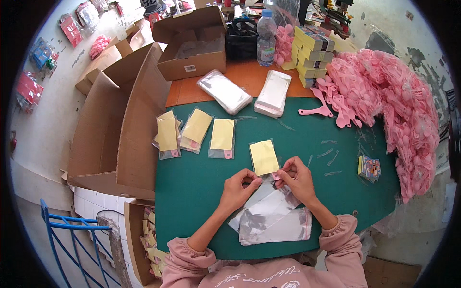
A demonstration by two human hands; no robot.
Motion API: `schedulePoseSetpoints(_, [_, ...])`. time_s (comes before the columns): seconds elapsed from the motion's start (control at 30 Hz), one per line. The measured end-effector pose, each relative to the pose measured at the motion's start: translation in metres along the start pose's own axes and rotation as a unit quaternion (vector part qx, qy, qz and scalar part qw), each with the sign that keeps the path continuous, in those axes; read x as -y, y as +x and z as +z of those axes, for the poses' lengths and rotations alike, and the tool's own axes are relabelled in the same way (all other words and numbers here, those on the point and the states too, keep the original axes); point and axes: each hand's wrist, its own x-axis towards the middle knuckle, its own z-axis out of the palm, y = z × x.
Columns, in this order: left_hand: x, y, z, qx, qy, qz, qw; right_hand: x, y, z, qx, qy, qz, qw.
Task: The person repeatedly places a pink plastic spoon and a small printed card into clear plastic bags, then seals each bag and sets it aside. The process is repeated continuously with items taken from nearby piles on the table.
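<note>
In front of me a clear plastic bag with a yellow card (pixel 263 158) inside lies between both hands. A pink spoon's handle end (pixel 275 176) shows at its lower right corner. My right hand (pixel 297 181) pinches the bag at that corner. My left hand (pixel 239 191) is closed, thumb and forefinger together, at the bag's lower left corner. Below my hands lie several flat clear bags (pixel 276 225), overlapping near the table's front edge. To the left sit filled bags with yellow cards (pixel 222 135) and pink handle ends, some stacked.
On the green table (pixel 307 132), a large heap of pink spoons (pixel 413 105) fills the right side. Stacked clear bags (pixel 272 93), yellow card blocks (pixel 312 53) and a water bottle (pixel 266 38) stand at the back. Small cards (pixel 370 168) lie right; an open carton (pixel 103 129) stands left.
</note>
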Motion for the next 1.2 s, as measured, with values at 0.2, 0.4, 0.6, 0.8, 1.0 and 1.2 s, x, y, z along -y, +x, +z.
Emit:
schedulePoseSetpoints(0.2, [-0.002, 0.0, 0.001, -0.007, -0.177, -0.012, 0.984, 0.002, -0.001, 0.003, 0.003, -0.018, -0.01, 1.0])
schedulePoseSetpoints(0.4, [-0.01, -0.001, -0.003, 0.023, -0.12, -0.041, 0.992, 0.003, -0.002, 0.003, 0.008, -0.015, -0.002, 1.0])
schedulePoseSetpoints(0.6, [-0.007, 0.013, -0.051, -0.06, 0.096, 0.116, 0.987, 0.015, 0.072, -0.043, -0.003, -0.429, -0.248, 0.868])
schedulePoseSetpoints(0.8, [-0.027, 0.011, -0.062, -0.292, 0.586, 0.188, 0.732, 0.014, 0.135, -0.113, -0.066, -0.674, -0.283, 0.679])
schedulePoseSetpoints(1.0, [-0.022, -0.015, 0.023, -0.031, 0.244, 0.168, 0.955, 0.022, 0.086, -0.076, -0.134, -0.644, -0.277, 0.7])
schedulePoseSetpoints(1.2, [-0.014, -0.004, 0.018, 0.031, 0.164, 0.179, 0.97, 0.047, 0.015, -0.054, -0.088, -0.265, -0.237, 0.931])
